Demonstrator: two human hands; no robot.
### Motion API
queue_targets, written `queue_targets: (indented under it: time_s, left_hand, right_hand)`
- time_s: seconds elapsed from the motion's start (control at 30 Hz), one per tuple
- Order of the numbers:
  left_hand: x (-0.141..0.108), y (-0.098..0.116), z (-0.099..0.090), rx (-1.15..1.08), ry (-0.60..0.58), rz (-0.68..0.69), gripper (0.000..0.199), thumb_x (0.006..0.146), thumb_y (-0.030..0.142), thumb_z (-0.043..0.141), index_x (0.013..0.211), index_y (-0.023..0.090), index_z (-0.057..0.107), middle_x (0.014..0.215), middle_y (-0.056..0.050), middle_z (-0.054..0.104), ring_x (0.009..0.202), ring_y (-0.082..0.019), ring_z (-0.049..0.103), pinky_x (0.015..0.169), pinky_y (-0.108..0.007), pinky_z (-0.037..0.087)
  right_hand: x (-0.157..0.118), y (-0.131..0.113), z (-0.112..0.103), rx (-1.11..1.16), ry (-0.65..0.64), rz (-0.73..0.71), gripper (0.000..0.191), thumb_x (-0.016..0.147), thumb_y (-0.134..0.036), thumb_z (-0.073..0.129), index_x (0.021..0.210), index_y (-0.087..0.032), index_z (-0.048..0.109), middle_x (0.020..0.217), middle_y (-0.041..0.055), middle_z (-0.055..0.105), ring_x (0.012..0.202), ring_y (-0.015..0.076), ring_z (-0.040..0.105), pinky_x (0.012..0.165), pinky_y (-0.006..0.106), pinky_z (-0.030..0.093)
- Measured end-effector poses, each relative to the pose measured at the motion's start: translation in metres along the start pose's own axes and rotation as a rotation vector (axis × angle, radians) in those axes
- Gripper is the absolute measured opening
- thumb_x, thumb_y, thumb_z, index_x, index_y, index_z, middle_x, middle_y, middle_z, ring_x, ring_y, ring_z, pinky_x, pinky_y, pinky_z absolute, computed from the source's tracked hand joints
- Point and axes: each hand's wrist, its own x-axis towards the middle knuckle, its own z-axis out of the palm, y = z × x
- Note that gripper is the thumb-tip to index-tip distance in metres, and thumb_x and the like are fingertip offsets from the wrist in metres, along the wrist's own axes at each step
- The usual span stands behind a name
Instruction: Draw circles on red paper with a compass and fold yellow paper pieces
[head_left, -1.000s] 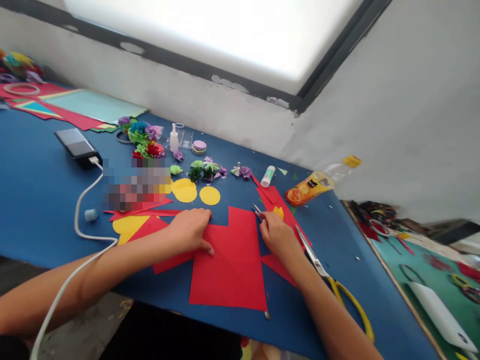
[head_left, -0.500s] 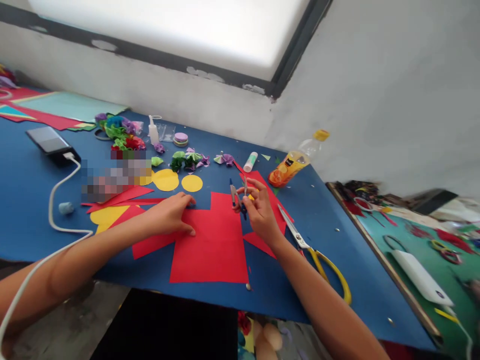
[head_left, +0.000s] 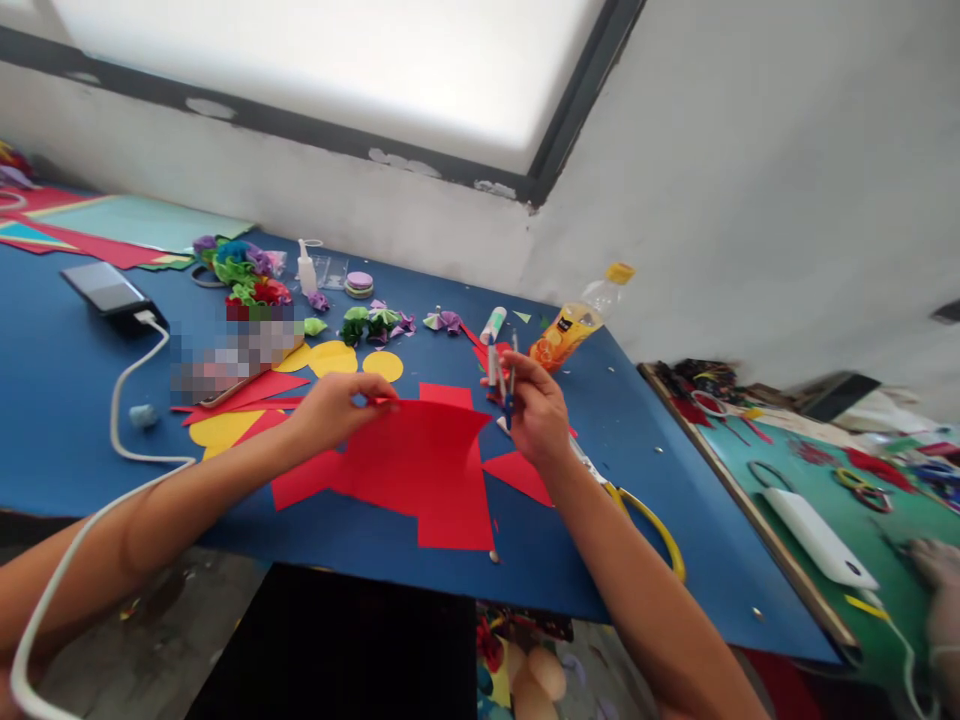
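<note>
My left hand pinches the upper left edge of a red paper sheet. That edge is lifted and the sheet curves, above another piece of red paper on the table. In my right hand is a drawing compass, legs pointing up, held off the table to the right of the sheet. Some blur and the fingers hide part of it. Scissors with yellow handles lie by my right forearm, which partly covers them.
Yellow paper circles lie behind my left hand. A glue stick and an orange drink bottle are at the back right. Crumpled paper flowers sit farther back. A white cable runs from a phone past my left arm.
My left hand has taken hold of the red sheet and raised its edge, uncovering red paper underneath. My right hand has shifted slightly right with the compass.
</note>
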Motion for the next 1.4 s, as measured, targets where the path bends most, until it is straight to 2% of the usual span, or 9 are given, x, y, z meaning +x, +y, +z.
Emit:
queue_targets:
  time_s: [0.07, 0.17, 0.23, 0.3, 0.43, 0.57, 0.83, 1.1, 1.4]
  left_hand:
    - [-0.004, 0.005, -0.009, -0.003, 0.276, 0.105, 0.020, 0.087, 0.026, 0.047, 0.091, 0.022, 0.066, 0.094, -0.004, 0.071, 0.090, -0.018, 0.065, 0.082, -0.034, 0.050]
    - [-0.012, 0.017, -0.020, 0.046, 0.548, 0.560, 0.027, 0.086, 0.014, 0.049, 0.105, 0.026, 0.064, 0.104, -0.002, 0.071, 0.102, -0.017, 0.064, 0.091, -0.035, 0.049]
    - [-0.018, 0.023, -0.019, 0.115, 0.365, 0.824, 0.034, 0.086, 0.009, 0.050, 0.113, 0.026, 0.061, 0.107, -0.003, 0.070, 0.105, -0.017, 0.064, 0.091, -0.032, 0.051]
    - [-0.025, 0.025, -0.011, 0.171, 0.017, 0.873, 0.032, 0.090, 0.011, 0.045, 0.116, 0.022, 0.059, 0.112, -0.007, 0.068, 0.110, -0.016, 0.061, 0.094, -0.030, 0.049]
    - [-0.040, 0.013, 0.007, 0.217, -0.439, 0.737, 0.032, 0.090, 0.011, 0.040, 0.112, 0.020, 0.061, 0.124, -0.007, 0.062, 0.123, -0.018, 0.051, 0.105, -0.036, 0.039]
    - [-0.050, 0.007, 0.006, 0.097, -0.607, 0.521, 0.030, 0.085, 0.013, 0.047, 0.112, 0.019, 0.060, 0.129, -0.007, 0.058, 0.126, -0.021, 0.047, 0.109, -0.041, 0.033]
    - [-0.019, 0.007, -0.005, 0.108, -0.427, 0.325, 0.025, 0.092, 0.026, 0.044, 0.107, 0.016, 0.061, 0.117, -0.011, 0.063, 0.110, -0.021, 0.058, 0.093, -0.037, 0.045]
    - [-0.008, -0.004, 0.005, 0.353, -0.642, 0.187, 0.090, 0.070, 0.069, 0.061, 0.141, 0.019, 0.035, 0.151, -0.012, 0.026, 0.139, -0.031, 0.021, 0.111, -0.048, 0.018]
    - [-0.018, -0.012, 0.013, 0.439, -0.545, 0.176, 0.100, 0.070, 0.081, 0.045, 0.143, 0.015, 0.031, 0.153, -0.012, 0.018, 0.141, -0.028, 0.016, 0.114, -0.044, 0.008]
  right_hand:
    - [0.006, -0.007, -0.006, 0.042, 0.074, -0.019, 0.024, 0.068, -0.024, 0.067, 0.092, -0.031, 0.067, 0.091, -0.0058, 0.067, 0.070, 0.0080, 0.065, 0.061, 0.020, 0.052]
    - [0.012, -0.016, -0.012, 0.136, 0.174, -0.004, 0.032, 0.058, -0.027, 0.080, 0.087, -0.031, 0.067, 0.086, -0.0078, 0.068, 0.071, 0.0063, 0.065, 0.058, 0.015, 0.051]
    - [0.013, -0.017, -0.013, 0.175, 0.195, 0.020, 0.030, 0.057, -0.037, 0.082, 0.080, -0.028, 0.065, 0.076, -0.0083, 0.067, 0.064, 0.0051, 0.064, 0.054, 0.013, 0.050]
    - [0.013, -0.014, -0.012, 0.179, 0.172, 0.044, 0.032, 0.059, -0.048, 0.079, 0.074, -0.025, 0.063, 0.070, -0.0084, 0.065, 0.059, 0.0045, 0.062, 0.051, 0.013, 0.049]
    - [0.009, -0.006, -0.007, 0.203, 0.107, 0.127, 0.045, 0.055, -0.064, 0.073, 0.070, -0.023, 0.062, 0.066, -0.0065, 0.064, 0.056, 0.0062, 0.060, 0.049, 0.016, 0.049]
    - [0.003, -0.005, -0.002, 0.203, 0.007, 0.275, 0.055, 0.065, -0.073, 0.057, 0.061, -0.019, 0.065, 0.057, -0.0007, 0.062, 0.050, 0.0089, 0.058, 0.045, 0.020, 0.049]
    - [-0.008, -0.008, 0.012, 0.233, -0.141, 0.414, 0.022, 0.055, -0.025, 0.078, 0.075, -0.023, 0.069, 0.073, -0.0045, 0.068, 0.062, 0.0070, 0.062, 0.058, 0.017, 0.052]
    - [-0.012, -0.005, 0.019, 0.209, -0.032, 0.582, 0.021, 0.056, -0.018, 0.075, 0.077, -0.023, 0.070, 0.080, -0.0034, 0.071, 0.073, 0.0072, 0.064, 0.056, 0.013, 0.049]
    - [-0.016, -0.008, 0.023, 0.338, 0.059, 0.572, 0.007, 0.063, -0.019, 0.068, 0.069, -0.023, 0.068, 0.057, -0.0058, 0.060, 0.053, 0.0030, 0.054, 0.041, 0.008, 0.041]
